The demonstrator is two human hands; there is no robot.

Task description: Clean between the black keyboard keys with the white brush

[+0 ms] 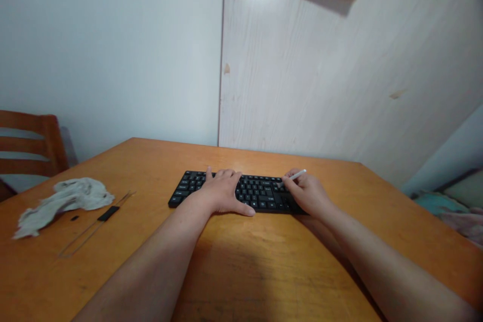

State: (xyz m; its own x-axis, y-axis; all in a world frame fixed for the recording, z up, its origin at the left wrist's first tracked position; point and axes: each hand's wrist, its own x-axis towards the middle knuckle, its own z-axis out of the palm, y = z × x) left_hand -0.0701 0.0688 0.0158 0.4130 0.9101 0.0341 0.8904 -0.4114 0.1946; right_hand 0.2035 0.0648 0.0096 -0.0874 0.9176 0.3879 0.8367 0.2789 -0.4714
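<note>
A black keyboard (260,192) lies on the orange wooden table (241,261), near its far edge. My left hand (221,192) rests flat on the keyboard's left half, fingers stretched out over the keys. My right hand (307,193) is at the keyboard's right end, its fingers pinched round a thin white stick (297,175) whose lower tip points down at the keys.
A crumpled grey cloth (66,200) lies at the table's left side. Beside it are a thin wire tool with a black middle piece (107,213) and a small black bit (74,218). A wooden chair (32,143) stands at left. A wood-grain panel (320,75) is behind.
</note>
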